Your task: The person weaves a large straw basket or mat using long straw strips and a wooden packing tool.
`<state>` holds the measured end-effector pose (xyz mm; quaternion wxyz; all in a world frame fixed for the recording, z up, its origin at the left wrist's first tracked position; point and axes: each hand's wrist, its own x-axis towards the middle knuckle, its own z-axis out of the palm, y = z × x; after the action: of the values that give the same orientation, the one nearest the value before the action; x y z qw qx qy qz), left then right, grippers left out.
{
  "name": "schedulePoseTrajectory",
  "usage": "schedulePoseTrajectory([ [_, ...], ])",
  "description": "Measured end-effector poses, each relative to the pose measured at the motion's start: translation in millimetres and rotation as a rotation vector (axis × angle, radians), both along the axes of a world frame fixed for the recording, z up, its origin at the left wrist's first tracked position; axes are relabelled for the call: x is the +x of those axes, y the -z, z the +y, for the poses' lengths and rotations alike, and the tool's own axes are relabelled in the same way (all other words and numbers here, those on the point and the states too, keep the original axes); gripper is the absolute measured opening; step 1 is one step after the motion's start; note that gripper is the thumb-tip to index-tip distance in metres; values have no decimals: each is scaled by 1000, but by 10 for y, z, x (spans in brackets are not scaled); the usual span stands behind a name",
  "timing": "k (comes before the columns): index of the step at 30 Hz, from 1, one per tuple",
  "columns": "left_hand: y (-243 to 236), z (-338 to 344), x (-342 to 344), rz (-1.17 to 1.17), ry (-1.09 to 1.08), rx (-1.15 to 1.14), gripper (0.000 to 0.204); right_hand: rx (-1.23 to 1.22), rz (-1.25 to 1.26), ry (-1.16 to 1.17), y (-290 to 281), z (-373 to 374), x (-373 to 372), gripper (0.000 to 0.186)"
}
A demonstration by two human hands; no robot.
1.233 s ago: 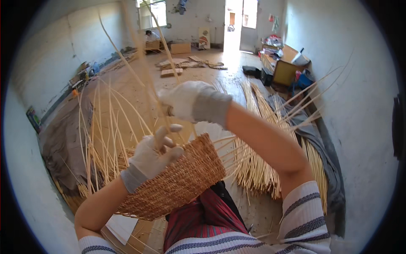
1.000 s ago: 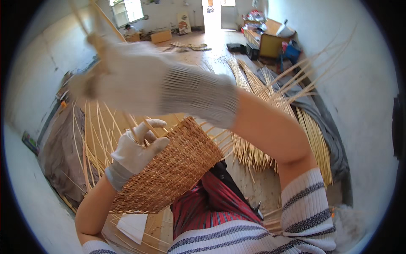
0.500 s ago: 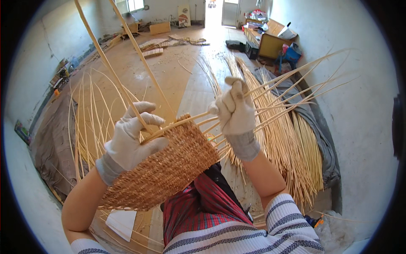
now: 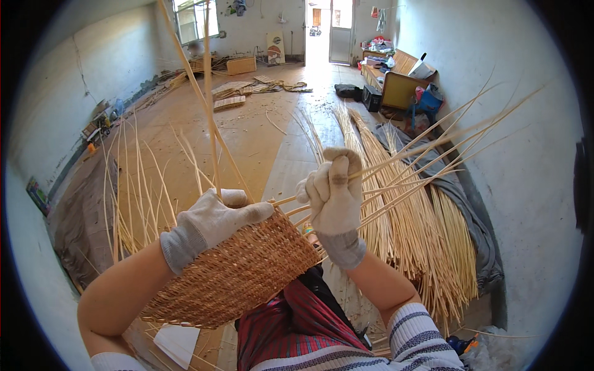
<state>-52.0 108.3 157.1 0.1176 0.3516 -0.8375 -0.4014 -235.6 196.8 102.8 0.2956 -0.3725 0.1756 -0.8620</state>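
Note:
A tightly woven brown wicker basket piece (image 4: 229,278) lies tilted across my lap, long pale rods (image 4: 213,142) standing up from its top edge and others fanning right. My left hand (image 4: 216,219), in a white glove with grey cuff, grips the top edge, fingers curled over among the uprights and thumb stretched along the rim. My right hand (image 4: 331,191), gloved likewise, is raised just right of the basket's upper corner, fingers curled round pale rods (image 4: 371,173) that run out to the right.
Rod bundles (image 4: 421,241) lie on grey cloth at right; brown cloth (image 4: 83,216) at left. Woven mats (image 4: 229,99), boards, containers (image 4: 371,99) and a cluttered bench (image 4: 402,71) stand toward the back. A white sheet (image 4: 176,340) lies low left. A blurred figure (image 4: 195,49) is beneath the window.
My right hand, earlier reaching up and left with upright rods, has come down to the rods on the right. My left hand's fingers have curled more over the rim; its thumb now extends rightward.

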Motion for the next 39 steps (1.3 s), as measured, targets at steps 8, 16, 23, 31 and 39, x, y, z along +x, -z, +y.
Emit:
schedulePoseTrajectory([
  [8, 45, 21, -63, 9, 2, -94, 58, -414, 742, 334, 287, 159, 279, 16],
  [16, 115, 110, 66, 258, 76, -113, 34, 919, 145, -764, -478, -1134, -242, 25],
  [23, 103, 76, 153, 266, 136, -137, 44, 825, 1410, 146, -906, -1112, 102, 39],
  [31, 68, -99, 100, 175, 298, -338, 60, -223, 562, -143, -1305, -191, 454, 37],
  [39, 150, -36, -5, 272, 342, -345, 52, -114, -97, -178, 82, -112, -282, 27],
])
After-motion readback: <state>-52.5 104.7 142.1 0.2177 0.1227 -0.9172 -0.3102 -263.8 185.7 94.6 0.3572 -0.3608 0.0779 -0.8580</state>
